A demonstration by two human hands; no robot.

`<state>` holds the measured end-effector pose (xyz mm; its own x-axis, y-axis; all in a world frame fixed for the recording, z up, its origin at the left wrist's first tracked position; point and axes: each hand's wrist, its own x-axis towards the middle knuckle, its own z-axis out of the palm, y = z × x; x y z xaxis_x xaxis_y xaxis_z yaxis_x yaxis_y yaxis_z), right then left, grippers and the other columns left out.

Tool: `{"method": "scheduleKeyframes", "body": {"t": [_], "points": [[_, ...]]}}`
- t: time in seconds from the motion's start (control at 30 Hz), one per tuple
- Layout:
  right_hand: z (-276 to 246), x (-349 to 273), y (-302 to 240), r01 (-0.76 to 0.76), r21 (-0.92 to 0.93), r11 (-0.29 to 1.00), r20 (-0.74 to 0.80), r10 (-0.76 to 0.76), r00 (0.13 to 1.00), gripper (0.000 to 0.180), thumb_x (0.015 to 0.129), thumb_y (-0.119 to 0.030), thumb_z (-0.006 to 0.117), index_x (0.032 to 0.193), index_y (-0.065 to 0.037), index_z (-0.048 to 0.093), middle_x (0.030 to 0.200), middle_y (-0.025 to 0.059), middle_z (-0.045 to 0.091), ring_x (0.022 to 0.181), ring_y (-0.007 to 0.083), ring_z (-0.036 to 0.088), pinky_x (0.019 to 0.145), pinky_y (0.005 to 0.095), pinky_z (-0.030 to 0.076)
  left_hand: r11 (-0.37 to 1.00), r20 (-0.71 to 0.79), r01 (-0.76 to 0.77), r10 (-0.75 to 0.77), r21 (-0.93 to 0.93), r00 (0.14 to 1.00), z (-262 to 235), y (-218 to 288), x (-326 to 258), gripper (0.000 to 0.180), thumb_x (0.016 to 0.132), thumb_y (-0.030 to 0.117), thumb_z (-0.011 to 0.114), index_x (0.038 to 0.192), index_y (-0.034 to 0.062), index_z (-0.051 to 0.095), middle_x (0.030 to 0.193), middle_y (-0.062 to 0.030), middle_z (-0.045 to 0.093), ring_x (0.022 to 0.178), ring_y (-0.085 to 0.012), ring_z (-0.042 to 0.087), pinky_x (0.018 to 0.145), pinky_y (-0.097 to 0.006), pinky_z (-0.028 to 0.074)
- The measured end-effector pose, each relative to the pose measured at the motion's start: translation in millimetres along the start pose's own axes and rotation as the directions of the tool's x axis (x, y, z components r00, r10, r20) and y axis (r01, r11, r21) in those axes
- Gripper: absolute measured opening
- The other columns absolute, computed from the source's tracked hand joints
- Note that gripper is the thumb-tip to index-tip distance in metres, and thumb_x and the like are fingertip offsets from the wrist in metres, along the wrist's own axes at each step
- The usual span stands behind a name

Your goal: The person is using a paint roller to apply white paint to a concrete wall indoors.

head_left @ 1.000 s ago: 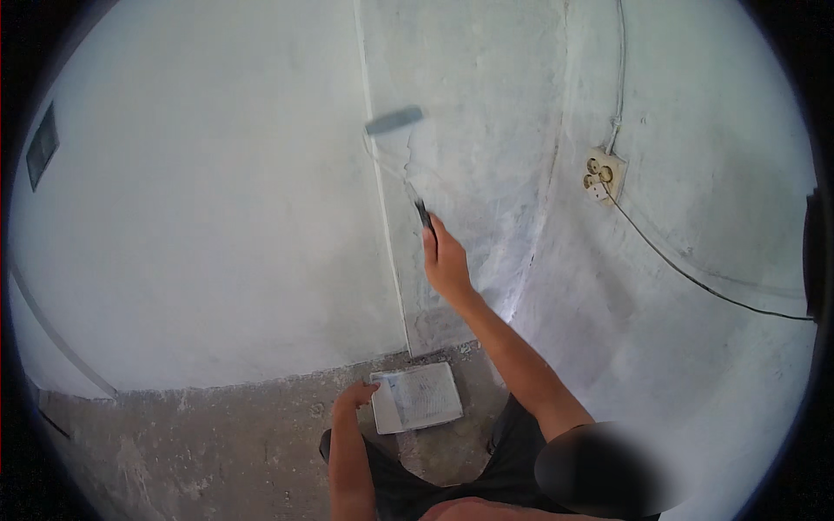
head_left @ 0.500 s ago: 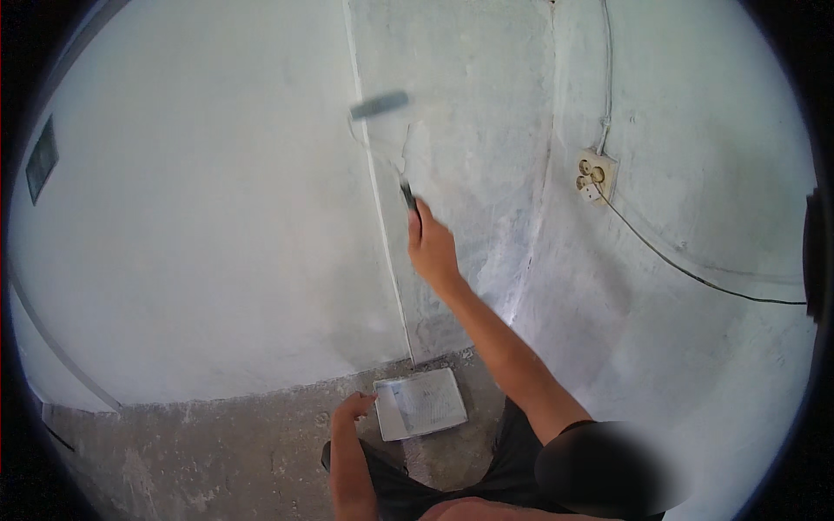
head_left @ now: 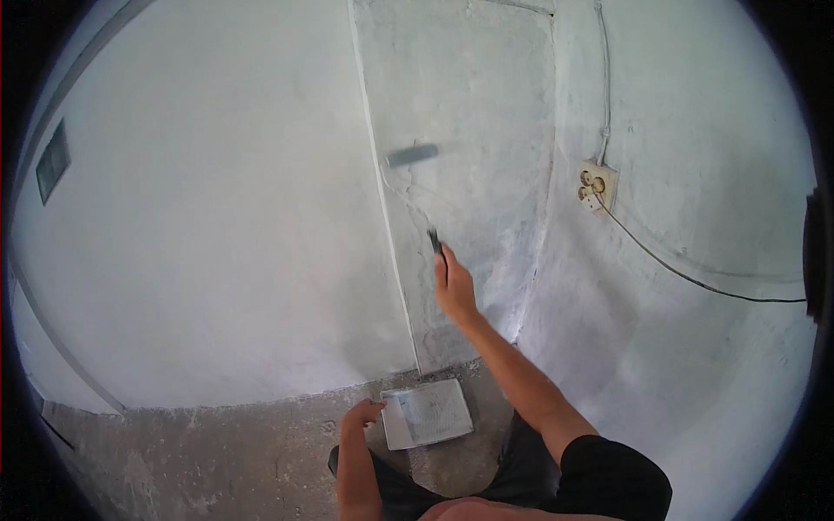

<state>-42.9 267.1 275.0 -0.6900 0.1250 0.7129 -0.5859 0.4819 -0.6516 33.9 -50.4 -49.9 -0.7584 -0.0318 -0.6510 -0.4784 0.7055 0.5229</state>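
Observation:
My right hand is closed around the dark handle of a paint roller. Its grey sleeve lies against the wall panel, right of a pale vertical strip, slightly blurred by motion. Low in front of me is a white paint tray with a ribbed surface and a little pale paint. At the tray's upper left edge my left hand has its fingers closed on the rim; the thumb side shows, the other fingers are partly hidden.
A beige socket block sits on the right wall with a plugged-in dark cable running right. The rough concrete floor meets the wall below. A small dark rectangular panel is at far left. My knees flank the tray.
The roller and my right hand have moved down and a little to the right along the wall panel. My left hand stays at the tray's edge; the whole view has shifted slightly.

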Motion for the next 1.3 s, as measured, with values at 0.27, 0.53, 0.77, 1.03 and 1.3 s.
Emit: {"method": "scheduleKeyframes", "body": {"t": [0.27, 0.53, 0.77, 1.03, 1.3], "points": [[-17.9, 173.7, -128.0, 0.245, -0.120, 0.962, -0.118, -0.259, 0.959, 0.036, 0.105, -0.026, 0.047, 0.128, -0.001, 0.058, 0.081, 0.0245, 0.069, 0.080, 0.0461, 0.068, 0.072, 0.0560, 0.053, 1.000, 0.006, 0.013, -0.014, 0.027, 1.000, -1.3, 5.0, 1.9, 0.076, 0.095, 0.065, 0.057, 0.137, 0.0021, 0.057, 0.127, -0.0138, 0.066, 0.106, -0.0283, 0.069, 0.084, -0.047, 0.057], [-12.6, 214.9, -193.4, 0.193, -0.174, 0.966, -0.101, -0.212, 0.972, 0.032, 0.106, -0.027, 0.043, 0.120, -0.002, 0.056, 0.085, 0.0285, 0.069, 0.081, 0.0493, 0.068, 0.074, 0.0580, 0.054, 1.000, 0.014, 0.022, -0.022, 0.000, 1.000, -3.3, 9.8, -9.6, 0.075, 0.094, 0.064, 0.059, 0.134, 0.0013, 0.057, 0.121, -0.0136, 0.069, 0.099, -0.0274, 0.071, 0.076, -0.044, 0.056], [31.6, 56.6, -22.9, 0.208, -0.101, 0.973, -0.060, -0.214, 0.975, 0.041, 0.109, -0.023, 0.040, 0.139, 0.002, 0.052, 0.130, 0.0293, 0.062, 0.121, 0.0448, 0.060, 0.101, 0.0485, 0.048, 0.989, -0.055, -0.142, 0.145, 0.048, 0.988, 2.2, -9.4, 10.4, 0.074, 0.092, 0.062, 0.063, 0.129, -0.0018, 0.063, 0.116, -0.0167, 0.071, 0.096, -0.0287, 0.069, 0.079, -0.045, 0.055], [37.7, -112.1, 117.5, -0.094, -0.043, 0.995, 0.200, 0.100, 0.975, 0.050, 0.112, -0.031, 0.036, 0.141, 0.008, 0.048, 0.138, 0.0315, 0.056, 0.122, 0.0457, 0.057, 0.102, 0.0466, 0.046, 0.998, -0.175, -0.009, 0.020, 0.068, 0.984, 6.6, 12.4, -23.9, 0.067, 0.093, 0.061, 0.057, 0.133, 0.0079, 0.067, 0.135, -0.0172, 0.066, 0.123, -0.0394, 0.061, 0.101, -0.052, 0.049], [-18.4, -182.3, 123.8, -0.029, 0.035, 0.999, 0.202, 0.022, 0.979, 0.036, 0.110, -0.025, 0.048, 0.134, 0.001, 0.045, 0.117, 0.0268, 0.061, 0.102, 0.0384, 0.062, 0.089, 0.0426, 0.049, 0.994, -0.176, 0.029, -0.010, 0.108, 0.984, -7.5, 21.9, -48.0, 0.068, 0.092, 0.061, 0.058, 0.134, 0.0087, 0.066, 0.139, -0.0164, 0.063, 0.127, -0.0385, 0.059, 0.103, -0.052, 0.048]]}}
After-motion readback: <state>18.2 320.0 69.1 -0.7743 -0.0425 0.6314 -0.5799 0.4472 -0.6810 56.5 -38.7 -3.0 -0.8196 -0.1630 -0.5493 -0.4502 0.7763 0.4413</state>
